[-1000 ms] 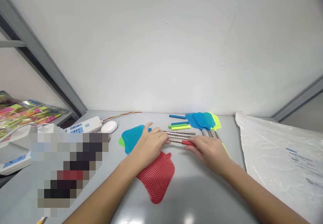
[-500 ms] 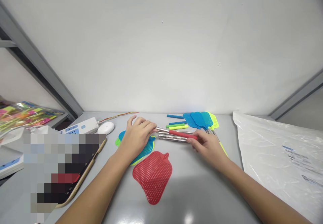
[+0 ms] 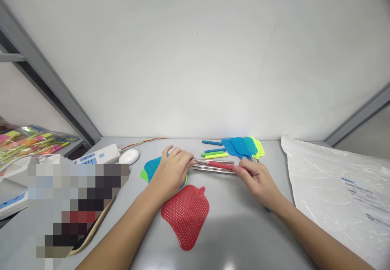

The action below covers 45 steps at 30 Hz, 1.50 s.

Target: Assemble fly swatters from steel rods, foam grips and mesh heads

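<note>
Between the hands, the light, stiff, likely slick metal rod with a red sleeve [image 3: 221, 165] is pinched by left hand [image 3: 172, 170] and right hand [image 3: 257, 178] fingertips; the sleeve seems the surest hold.

head cam | worn, faces forward-down | close over grey table [image 3: 231, 229] | white wall [image 3: 195, 59] behind

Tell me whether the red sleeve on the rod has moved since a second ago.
Yes. The red sleeve has slid left along the metal rods, away from the right hand and toward the left hand; the red swatter head lies below.
</note>
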Each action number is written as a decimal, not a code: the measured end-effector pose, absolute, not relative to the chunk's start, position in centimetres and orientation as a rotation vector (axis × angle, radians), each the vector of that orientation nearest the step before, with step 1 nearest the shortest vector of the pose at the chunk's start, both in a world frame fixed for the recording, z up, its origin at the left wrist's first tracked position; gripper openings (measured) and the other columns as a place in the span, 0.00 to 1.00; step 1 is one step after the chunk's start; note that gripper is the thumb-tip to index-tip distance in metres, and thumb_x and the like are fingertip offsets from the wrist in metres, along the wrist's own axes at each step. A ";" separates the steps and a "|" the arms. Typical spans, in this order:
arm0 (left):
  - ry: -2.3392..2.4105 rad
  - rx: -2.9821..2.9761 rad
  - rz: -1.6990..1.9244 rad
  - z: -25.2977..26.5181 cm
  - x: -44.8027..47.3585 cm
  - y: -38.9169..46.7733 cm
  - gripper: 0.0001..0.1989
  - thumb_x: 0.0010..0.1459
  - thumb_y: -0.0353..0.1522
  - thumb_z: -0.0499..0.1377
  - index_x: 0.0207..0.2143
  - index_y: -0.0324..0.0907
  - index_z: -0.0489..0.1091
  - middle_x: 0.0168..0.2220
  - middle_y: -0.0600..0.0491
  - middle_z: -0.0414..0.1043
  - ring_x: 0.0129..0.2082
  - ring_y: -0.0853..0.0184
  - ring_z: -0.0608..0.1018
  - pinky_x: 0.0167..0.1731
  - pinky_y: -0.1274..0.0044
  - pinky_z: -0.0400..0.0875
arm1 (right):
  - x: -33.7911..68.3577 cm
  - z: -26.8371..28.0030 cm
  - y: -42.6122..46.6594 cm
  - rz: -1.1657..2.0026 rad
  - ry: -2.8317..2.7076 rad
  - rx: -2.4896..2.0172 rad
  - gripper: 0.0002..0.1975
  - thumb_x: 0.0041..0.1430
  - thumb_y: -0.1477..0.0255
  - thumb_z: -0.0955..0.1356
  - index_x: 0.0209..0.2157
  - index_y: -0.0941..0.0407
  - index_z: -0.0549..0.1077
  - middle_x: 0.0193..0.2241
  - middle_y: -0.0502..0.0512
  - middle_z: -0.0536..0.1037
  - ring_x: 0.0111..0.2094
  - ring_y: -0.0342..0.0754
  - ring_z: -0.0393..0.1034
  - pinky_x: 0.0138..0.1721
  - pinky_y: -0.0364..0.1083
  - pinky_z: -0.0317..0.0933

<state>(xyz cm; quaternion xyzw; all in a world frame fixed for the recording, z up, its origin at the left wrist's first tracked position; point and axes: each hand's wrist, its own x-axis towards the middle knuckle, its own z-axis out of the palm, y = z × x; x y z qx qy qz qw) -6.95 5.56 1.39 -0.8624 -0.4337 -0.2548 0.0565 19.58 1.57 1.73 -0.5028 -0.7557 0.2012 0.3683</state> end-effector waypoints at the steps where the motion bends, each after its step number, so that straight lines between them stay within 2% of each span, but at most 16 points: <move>1: -1.319 -2.612 -0.767 1.5 -6.9 5.4 0.10 0.65 0.31 0.47 0.38 0.43 0.67 0.34 0.52 0.72 0.39 0.64 0.70 0.55 0.59 0.53 | 19.7 1.7 1.7 0.526 -1.942 -1.297 0.20 0.66 0.60 0.59 0.22 0.54 0.57 0.20 0.46 0.56 0.23 0.42 0.51 0.25 0.44 0.45; 9: -1.225 -2.556 -0.686 2.4 -6.2 4.3 0.12 0.66 0.33 0.47 0.32 0.43 0.67 0.29 0.54 0.70 0.35 0.65 0.70 0.57 0.58 0.49 | 19.8 0.3 2.3 0.541 -2.116 -1.302 0.19 0.66 0.60 0.58 0.23 0.54 0.58 0.19 0.45 0.59 0.22 0.41 0.54 0.22 0.42 0.47; 22: -1.333 -2.291 -0.931 2.5 -6.1 3.9 0.12 0.62 0.30 0.51 0.25 0.42 0.66 0.27 0.54 0.69 0.36 0.63 0.68 0.56 0.57 0.49 | 17.5 0.9 0.1 0.614 -2.433 -1.250 0.19 0.65 0.59 0.60 0.24 0.55 0.58 0.21 0.46 0.65 0.23 0.41 0.56 0.25 0.42 0.46; 24: -1.350 -2.297 -0.967 2.5 -6.0 3.9 0.11 0.61 0.30 0.51 0.25 0.43 0.67 0.30 0.53 0.70 0.38 0.62 0.67 0.57 0.56 0.48 | 17.6 0.9 0.2 0.603 -2.392 -1.253 0.19 0.66 0.60 0.59 0.24 0.55 0.58 0.20 0.46 0.64 0.23 0.41 0.56 0.25 0.43 0.46; 27: -1.439 -2.236 -1.092 2.4 -5.7 3.8 0.08 0.60 0.31 0.53 0.28 0.43 0.68 0.43 0.50 0.71 0.47 0.56 0.64 0.56 0.55 0.49 | 17.8 0.8 0.4 0.583 -2.299 -1.253 0.19 0.67 0.62 0.58 0.23 0.55 0.56 0.19 0.46 0.62 0.22 0.41 0.55 0.25 0.43 0.46; 29: -1.543 -2.133 -1.264 2.4 -5.6 3.8 0.05 0.61 0.33 0.53 0.36 0.43 0.68 0.52 0.47 0.64 0.53 0.53 0.61 0.56 0.56 0.52 | 17.8 0.8 0.4 0.580 -2.248 -1.237 0.20 0.68 0.62 0.57 0.22 0.55 0.55 0.20 0.46 0.62 0.22 0.42 0.55 0.25 0.43 0.46; 30: -1.588 -2.068 -1.389 2.3 -5.6 3.8 0.07 0.62 0.34 0.53 0.41 0.43 0.66 0.54 0.45 0.61 0.55 0.54 0.59 0.56 0.57 0.53 | 17.7 0.9 0.3 0.579 -2.226 -1.229 0.20 0.68 0.62 0.57 0.22 0.55 0.55 0.19 0.46 0.61 0.22 0.42 0.55 0.25 0.43 0.46; 32: -1.671 -1.937 -1.698 2.1 -5.5 3.8 0.14 0.63 0.37 0.50 0.50 0.44 0.59 0.55 0.43 0.57 0.56 0.57 0.60 0.56 0.60 0.55 | 17.4 0.9 0.2 0.577 -2.172 -1.226 0.20 0.67 0.62 0.57 0.22 0.55 0.54 0.19 0.46 0.60 0.22 0.42 0.53 0.25 0.44 0.46; 34: -1.787 -1.924 -1.981 1.9 -5.3 3.8 0.16 0.65 0.41 0.47 0.52 0.45 0.57 0.53 0.45 0.59 0.55 0.60 0.63 0.55 0.64 0.58 | 17.1 0.9 0.1 0.586 -2.117 -1.234 0.21 0.67 0.61 0.57 0.22 0.54 0.54 0.19 0.46 0.59 0.22 0.42 0.53 0.24 0.44 0.45; 37: -1.961 -2.129 -2.373 1.8 -4.2 3.7 0.19 0.66 0.45 0.42 0.45 0.45 0.65 0.46 0.49 0.67 0.47 0.64 0.69 0.50 0.68 0.65 | 16.6 0.8 0.1 0.658 -2.128 -1.233 0.20 0.68 0.61 0.56 0.23 0.54 0.55 0.20 0.46 0.62 0.23 0.42 0.55 0.25 0.43 0.48; 40: -1.851 -2.115 -2.957 2.5 -2.8 3.7 0.20 0.64 0.47 0.44 0.39 0.43 0.66 0.37 0.51 0.69 0.34 0.68 0.73 0.40 0.71 0.70 | 16.2 0.4 0.1 0.737 -2.199 -1.217 0.20 0.68 0.60 0.56 0.24 0.55 0.57 0.22 0.46 0.65 0.24 0.42 0.58 0.26 0.43 0.49; 42: -1.705 -2.024 -3.254 3.5 -1.8 3.7 0.19 0.63 0.48 0.46 0.33 0.43 0.62 0.30 0.55 0.67 0.27 0.71 0.71 0.36 0.73 0.71 | 15.9 0.0 0.0 0.758 -2.226 -1.204 0.19 0.68 0.60 0.56 0.24 0.55 0.58 0.21 0.46 0.65 0.24 0.41 0.58 0.26 0.42 0.49; 45: -1.610 -2.067 -3.366 5.2 -0.3 3.6 0.20 0.62 0.49 0.47 0.27 0.44 0.55 0.21 0.60 0.56 0.20 0.73 0.63 0.32 0.74 0.70 | 15.5 -0.4 -0.2 0.800 -2.249 -1.165 0.18 0.67 0.62 0.58 0.25 0.55 0.61 0.22 0.46 0.67 0.24 0.41 0.59 0.26 0.42 0.50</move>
